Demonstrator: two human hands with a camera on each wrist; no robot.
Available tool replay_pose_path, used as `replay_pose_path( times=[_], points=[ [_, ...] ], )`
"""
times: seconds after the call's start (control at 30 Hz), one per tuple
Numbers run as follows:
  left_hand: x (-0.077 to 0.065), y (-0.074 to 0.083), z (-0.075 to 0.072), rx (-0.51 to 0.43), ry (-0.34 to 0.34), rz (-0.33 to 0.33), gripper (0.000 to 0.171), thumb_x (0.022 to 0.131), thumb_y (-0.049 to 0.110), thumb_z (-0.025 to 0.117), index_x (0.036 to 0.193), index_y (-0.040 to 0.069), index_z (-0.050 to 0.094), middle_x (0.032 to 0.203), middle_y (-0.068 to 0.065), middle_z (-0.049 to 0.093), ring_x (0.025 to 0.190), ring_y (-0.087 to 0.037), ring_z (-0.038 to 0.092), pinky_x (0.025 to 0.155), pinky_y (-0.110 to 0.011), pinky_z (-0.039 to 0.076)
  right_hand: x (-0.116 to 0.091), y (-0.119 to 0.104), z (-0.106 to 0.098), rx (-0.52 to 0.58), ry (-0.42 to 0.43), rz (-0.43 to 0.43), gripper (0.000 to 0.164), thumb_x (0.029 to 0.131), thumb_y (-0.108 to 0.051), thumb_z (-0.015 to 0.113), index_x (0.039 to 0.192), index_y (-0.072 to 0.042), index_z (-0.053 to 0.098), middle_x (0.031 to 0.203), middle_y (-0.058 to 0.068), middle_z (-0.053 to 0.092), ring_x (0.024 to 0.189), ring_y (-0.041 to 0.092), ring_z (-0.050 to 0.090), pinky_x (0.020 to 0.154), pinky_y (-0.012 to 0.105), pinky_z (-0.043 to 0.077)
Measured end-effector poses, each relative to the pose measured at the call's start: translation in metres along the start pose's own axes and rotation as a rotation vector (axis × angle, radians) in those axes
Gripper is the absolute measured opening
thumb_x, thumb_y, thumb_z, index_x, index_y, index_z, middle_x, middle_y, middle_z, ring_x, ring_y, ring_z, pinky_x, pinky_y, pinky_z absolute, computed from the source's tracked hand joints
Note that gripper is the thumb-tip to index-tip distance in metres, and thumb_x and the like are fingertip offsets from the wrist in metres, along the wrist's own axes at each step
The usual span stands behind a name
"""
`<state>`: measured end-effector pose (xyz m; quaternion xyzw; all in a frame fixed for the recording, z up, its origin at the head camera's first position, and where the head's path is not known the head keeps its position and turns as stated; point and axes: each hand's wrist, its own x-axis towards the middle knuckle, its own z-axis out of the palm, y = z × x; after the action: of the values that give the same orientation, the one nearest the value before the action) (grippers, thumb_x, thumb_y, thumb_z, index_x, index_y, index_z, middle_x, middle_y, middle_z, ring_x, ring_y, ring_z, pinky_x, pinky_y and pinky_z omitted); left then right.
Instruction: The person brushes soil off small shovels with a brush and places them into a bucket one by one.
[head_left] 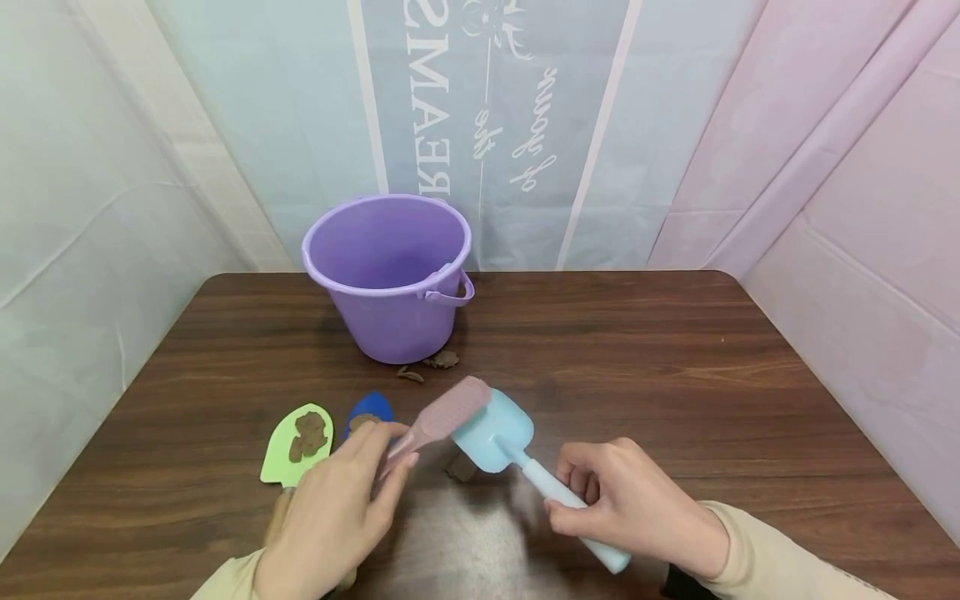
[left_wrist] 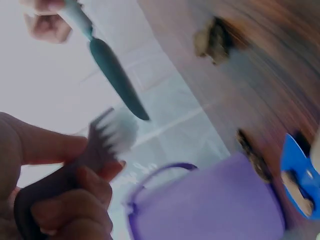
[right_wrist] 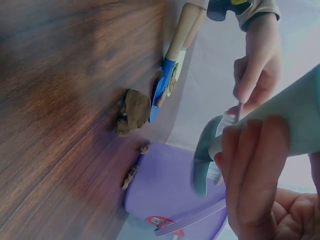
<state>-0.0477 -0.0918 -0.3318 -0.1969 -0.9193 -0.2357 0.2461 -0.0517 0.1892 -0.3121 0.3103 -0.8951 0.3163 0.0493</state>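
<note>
Pale blue shovel up off the table in one hand, pink brush at the edge of its scoop in the other. Looks like a brush-down of the shovel, at a guess. Bristles right against the scoop or only just beside it, can't tell for sure from these angles.

Next move probably calls for a steady shovel and short, light strokes across the scoop. Wouldn't lean on it too hard, could easily twist the shovel round in that pinch.

Grip-wise: left hand closed on the brush handle, thumb on one side, fingers curled on the other. Right hand pinching the shovel's handle around the middle, thumb against fingers, handle end poking out past the hand. No open hand anywhere, both busy.

Nearby: brown clump on the wood, just below the scoop in the head view, plus crumbly bits at the foot of the purple bucket. Over on the left, green trowel and dark blue trowel lying side by side, brown stuff on both blades, partly hidden by the left hand.
</note>
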Motion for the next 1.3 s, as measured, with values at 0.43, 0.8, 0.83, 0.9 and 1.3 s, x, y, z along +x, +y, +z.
replay_pose_path(
  times=[0.43, 0.8, 0.83, 0.9, 1.3],
  points=[
    [-0.004, 0.016, 0.004, -0.137, -0.124, 0.112, 0.022, 0.081, 0.022, 0.071, 0.100, 0.022, 0.061, 0.083, 0.018, 0.051, 0.061, 0.006, 0.041, 0.050, -0.012, 0.032, 0.000, 0.002, 0.001, -0.006, 0.011, 0.015, 0.026, 0.065, -0.013, 0.073, 0.067, -0.026, 0.051, 0.054, -0.021, 0.046, 0.047, -0.015, 0.038, 0.043, 0.006, 0.035],
    [0.001, 0.001, 0.007, -0.041, -0.092, 0.007, 0.023, 0.076, 0.019, 0.075, 0.095, 0.023, 0.062, 0.076, 0.017, 0.050, 0.059, 0.006, 0.041, 0.050, -0.014, 0.034, -0.004, 0.003, 0.001, -0.013, 0.030, -0.018, 0.029, 0.064, -0.011, 0.073, 0.066, -0.028, 0.050, 0.053, -0.022, 0.045, 0.046, -0.018, 0.033, 0.042, 0.004, 0.031],
    [0.001, 0.000, 0.007, -0.046, -0.094, 0.001, 0.023, 0.077, 0.018, 0.075, 0.095, 0.022, 0.062, 0.076, 0.017, 0.050, 0.059, 0.006, 0.041, 0.050, -0.014, 0.034, -0.005, 0.003, 0.001, -0.014, 0.032, -0.022, 0.029, 0.063, -0.011, 0.073, 0.066, -0.028, 0.050, 0.053, -0.022, 0.044, 0.046, -0.019, 0.033, 0.042, 0.004, 0.031],
    [0.002, -0.003, 0.006, -0.048, -0.094, -0.014, 0.021, 0.078, 0.018, 0.074, 0.095, 0.020, 0.061, 0.077, 0.016, 0.051, 0.060, 0.005, 0.043, 0.051, -0.015, 0.036, -0.006, 0.003, 0.002, -0.015, 0.034, -0.027, 0.029, 0.062, -0.011, 0.074, 0.066, -0.028, 0.050, 0.053, -0.022, 0.044, 0.046, -0.019, 0.033, 0.042, 0.004, 0.031],
    [0.004, -0.013, 0.004, 0.040, -0.067, -0.136, 0.017, 0.083, 0.018, 0.068, 0.097, 0.010, 0.061, 0.081, 0.004, 0.057, 0.060, -0.005, 0.046, 0.047, -0.021, 0.036, -0.006, 0.005, -0.002, 0.012, 0.030, -0.007, 0.027, 0.066, -0.009, 0.073, 0.068, -0.026, 0.051, 0.055, -0.021, 0.047, 0.049, -0.015, 0.038, 0.044, 0.006, 0.035]
  ],
)
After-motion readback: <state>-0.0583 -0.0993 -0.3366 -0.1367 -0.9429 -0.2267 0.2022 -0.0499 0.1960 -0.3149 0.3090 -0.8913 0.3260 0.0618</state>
